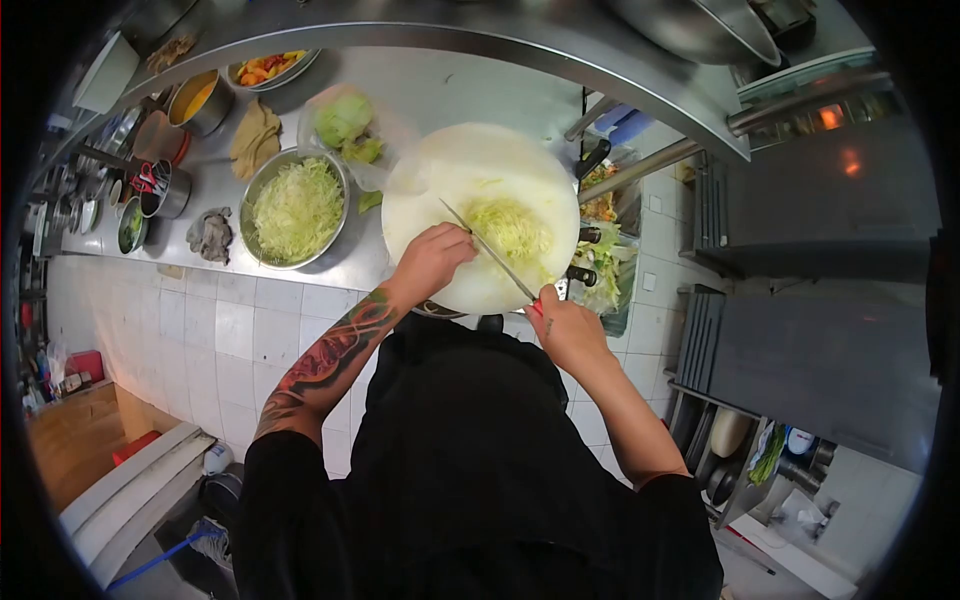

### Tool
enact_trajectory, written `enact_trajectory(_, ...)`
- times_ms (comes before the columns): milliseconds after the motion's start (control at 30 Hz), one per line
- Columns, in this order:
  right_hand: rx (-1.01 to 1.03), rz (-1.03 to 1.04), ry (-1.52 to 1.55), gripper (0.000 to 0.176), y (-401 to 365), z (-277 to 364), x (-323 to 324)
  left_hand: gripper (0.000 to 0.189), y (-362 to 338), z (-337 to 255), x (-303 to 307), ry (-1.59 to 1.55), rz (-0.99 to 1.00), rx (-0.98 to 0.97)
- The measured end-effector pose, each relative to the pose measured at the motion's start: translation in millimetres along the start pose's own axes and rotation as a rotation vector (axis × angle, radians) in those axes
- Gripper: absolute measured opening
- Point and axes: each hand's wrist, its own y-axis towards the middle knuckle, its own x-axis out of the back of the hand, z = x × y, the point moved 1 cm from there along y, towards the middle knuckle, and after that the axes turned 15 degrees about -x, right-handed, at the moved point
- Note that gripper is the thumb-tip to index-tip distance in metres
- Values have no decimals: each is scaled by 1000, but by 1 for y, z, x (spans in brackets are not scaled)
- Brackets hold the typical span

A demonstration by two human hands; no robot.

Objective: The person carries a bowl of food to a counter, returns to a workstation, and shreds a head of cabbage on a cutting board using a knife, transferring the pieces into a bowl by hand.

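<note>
My right hand (pixel 568 328) grips the red handle of a long kitchen knife (pixel 490 252), whose blade lies diagonally over the round white cutting board (pixel 425 165). My left hand (pixel 437 260) is curled on the board's left part, with its fingertips beside the blade. Whatever is beneath those fingers is hidden. A mound of finely shredded pale green cabbage (pixel 512 232) lies on the board, mostly to the right of the blade. Left of the board, a metal bowl (pixel 250 222) is filled with more shredded cabbage (pixel 297 208).
Behind the bowl lie pale green cabbage pieces (pixel 343 120) in clear plastic. A folded tan cloth (pixel 256 138) and a grey rag (pixel 210 234) rest on the steel counter. Right of the board is a bin (pixel 622 270) with leafy scraps. A metal shelf edge (pixel 420 38) spans overhead.
</note>
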Motion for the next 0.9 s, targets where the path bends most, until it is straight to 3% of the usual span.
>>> enact_trajectory(133,12,14,8,31,24,-2,-32,10,-1,5,-2,3,15,-25)
enact_trajectory(300,0,36,17,32,8,4,-1,10,2,8,3,8,40,-68)
enact_trajectory(400,6,55,9,34,28,1,-42,11,-2,5,1,-6,50,-37)
enact_trajectory(567,-13,65,7,35,14,7,-15,11,-3,7,3,50,49,-83)
enact_trajectory(900,-51,124,-23,34,18,10,-27,10,-10,5,-2,72,-18,-37)
